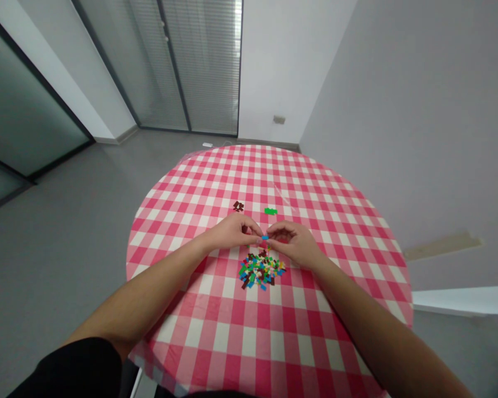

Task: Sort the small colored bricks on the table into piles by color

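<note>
Forearms low in frame; my left hand [233, 230] and right hand [297, 243] pinch a blue brick [265, 237] between fingertips, just beyond the mixed brick pile [259, 271].

Round table [216, 331] under a red-and-white checked cloth. Left hand [233, 231] and right hand [296, 243] meet above it, fingertips at a small bright blue piece [265, 237] between them. Just nearer the wearer, a loose heap of small multicoloured pieces [259, 271]. Beyond the hands: small cluster of dark brown pieces [238, 206] at left, bright green pieces [270, 211] to its right.
</note>
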Demonstrator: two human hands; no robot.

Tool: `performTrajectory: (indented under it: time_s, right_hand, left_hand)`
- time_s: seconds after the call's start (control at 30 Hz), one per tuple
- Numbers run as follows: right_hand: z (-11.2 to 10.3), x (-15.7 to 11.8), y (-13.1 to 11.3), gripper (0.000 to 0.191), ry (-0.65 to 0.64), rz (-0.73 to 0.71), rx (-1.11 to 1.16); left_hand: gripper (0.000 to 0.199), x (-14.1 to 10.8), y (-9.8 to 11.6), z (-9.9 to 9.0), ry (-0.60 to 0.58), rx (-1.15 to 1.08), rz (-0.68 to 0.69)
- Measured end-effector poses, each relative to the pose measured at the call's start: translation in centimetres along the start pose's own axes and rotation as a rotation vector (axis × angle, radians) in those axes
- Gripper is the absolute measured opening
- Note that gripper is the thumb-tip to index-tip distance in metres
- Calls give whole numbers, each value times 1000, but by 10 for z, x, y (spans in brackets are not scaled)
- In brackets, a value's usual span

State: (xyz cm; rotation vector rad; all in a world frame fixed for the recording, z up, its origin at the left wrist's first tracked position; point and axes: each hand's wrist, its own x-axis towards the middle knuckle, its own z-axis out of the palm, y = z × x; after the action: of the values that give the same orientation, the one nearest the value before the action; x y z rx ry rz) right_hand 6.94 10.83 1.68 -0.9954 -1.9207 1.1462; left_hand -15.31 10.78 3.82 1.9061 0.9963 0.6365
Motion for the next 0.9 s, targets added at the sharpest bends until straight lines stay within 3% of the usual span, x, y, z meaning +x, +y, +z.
performTrajectory:
  time_s: [0.23, 0.3, 0.43, 0.57, 0.9]
  right_hand:
    - [2, 0, 2, 31, -34, 9, 29]
    - [1, 0, 3, 30, -30, 9, 15]
    - [-1, 1, 5, 28, -47, 33, -42]
    - [-2, 2, 6, 25, -64, 63, -107]
    - [-3, 2, 14, 24, -43, 68, -171]
  left_hand:
    - [15, 0, -2, -4, -3, 49, 80]
    - [16, -2, -6, -16, 21, 100, 67]
    - [18, -10, -18, -55, 76, 234, -139]
    - [20, -17, -27, -78, -32, 218, -265]
    - [19, -15, -43, -70, -132, 244, -252]
